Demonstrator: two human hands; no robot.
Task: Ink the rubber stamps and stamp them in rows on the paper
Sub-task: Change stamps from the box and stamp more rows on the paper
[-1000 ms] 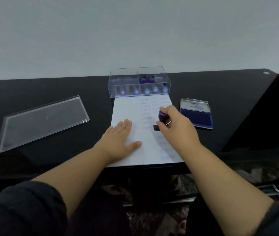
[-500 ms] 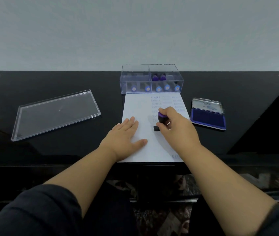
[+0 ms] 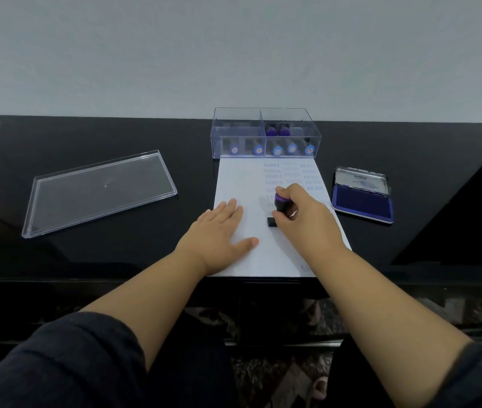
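Observation:
A white sheet of paper lies on the black table, with rows of faint blue print in its upper right part. My right hand grips a purple-topped rubber stamp whose black base sits on the paper near the middle. My left hand lies flat on the paper's left half, fingers straight. An open ink pad with a dark blue surface sits just right of the paper. A clear plastic box at the paper's far edge holds several more stamps.
The box's clear lid lies on the left of the black table. The table's front edge runs just under the paper's near edge. A grey wall stands behind the table.
The camera has swung left, so everything sits further right in view. My right hand keeps the stamp on the paper; my left hand stays flat beside it.

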